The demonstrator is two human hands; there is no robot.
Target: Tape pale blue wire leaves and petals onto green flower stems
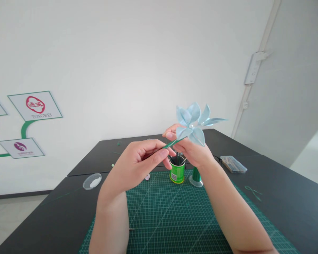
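In the head view, my left hand (140,160) pinches the green-wrapped stem (172,143) of a pale blue artificial flower (191,121). The stem tilts up to the right, and the petals spread around a small pearl-like centre. Beyond the stem, just under the petals, is my right hand (194,152) with thumb and fingers closed together. A faint thin line hangs near its fingertips, too fine to make out, and the flower partly hides this hand. Both hands are raised above the green cutting mat (161,215).
Past the hands stand a green can (177,175) holding tools and a spool of green wire (196,176), partly covered by my right wrist. A clear plastic box (233,164) lies at right near a green wire scrap (253,192). At left sits a round clear dish (92,181).
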